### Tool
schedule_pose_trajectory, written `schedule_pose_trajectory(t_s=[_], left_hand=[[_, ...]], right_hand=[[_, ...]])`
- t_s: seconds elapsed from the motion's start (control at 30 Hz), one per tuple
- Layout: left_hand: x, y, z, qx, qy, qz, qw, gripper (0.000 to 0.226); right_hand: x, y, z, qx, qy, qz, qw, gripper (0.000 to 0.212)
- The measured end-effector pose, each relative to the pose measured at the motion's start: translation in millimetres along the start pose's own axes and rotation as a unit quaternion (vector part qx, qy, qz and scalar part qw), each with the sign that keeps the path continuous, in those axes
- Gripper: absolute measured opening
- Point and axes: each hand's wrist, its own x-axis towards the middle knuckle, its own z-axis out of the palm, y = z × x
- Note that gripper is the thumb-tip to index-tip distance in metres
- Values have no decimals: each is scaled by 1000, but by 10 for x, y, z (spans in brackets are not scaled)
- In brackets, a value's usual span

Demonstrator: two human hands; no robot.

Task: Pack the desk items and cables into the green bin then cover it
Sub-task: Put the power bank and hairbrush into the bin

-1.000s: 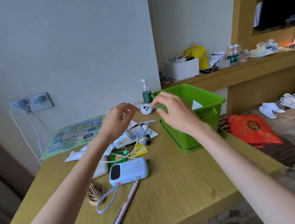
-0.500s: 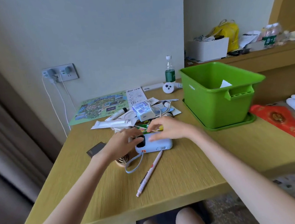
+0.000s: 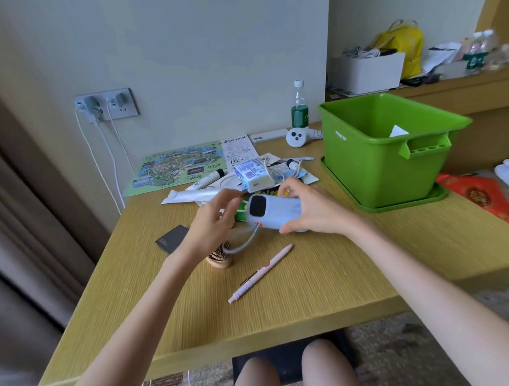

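The green bin (image 3: 379, 170) stands open on its green lid (image 3: 400, 205) at the table's right, with a white paper scrap (image 3: 398, 131) inside. My right hand (image 3: 319, 213) grips a light blue power bank (image 3: 274, 211) just above the table. My left hand (image 3: 213, 223) is at its dark screen end, fingers curled above the hanging grey strap (image 3: 245, 243). Behind them lies a pile with a small printed box (image 3: 250, 175), white cables (image 3: 279, 172) and a white tube (image 3: 192, 194). A pink pen (image 3: 261, 273) and a wooden hairbrush (image 3: 220, 258) lie nearer me.
A dark card holder (image 3: 171, 239), a park map (image 3: 178, 168), a white round controller (image 3: 296, 137) and a green-labelled bottle (image 3: 299, 110) sit on the table. Chargers hang from the wall socket (image 3: 104, 105). A red bag (image 3: 485, 196) lies right of the table.
Both hands came down from near the bin's rim to the power bank. My right hand has closed on it and lifted it slightly off the table.
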Motion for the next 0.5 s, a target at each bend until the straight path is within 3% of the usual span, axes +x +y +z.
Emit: schedule_pose_trajectory(t_s=[0.17, 0.3, 0.4, 0.5], left_hand=[[-4, 132, -55, -32, 68, 10, 997, 27], [-48, 185, 45, 7, 83, 17, 996, 20], [-83, 180, 135, 65, -23, 14, 998, 24], [-144, 210, 251, 160, -130, 7, 978, 52]], right_hand=[[-89, 113, -188, 14, 82, 55, 995, 70], [-161, 221, -248, 137, 137, 155, 969, 68], [-233, 225, -296, 291, 141, 205, 924, 62], [-292, 195, -335, 432, 104, 212, 870, 50]])
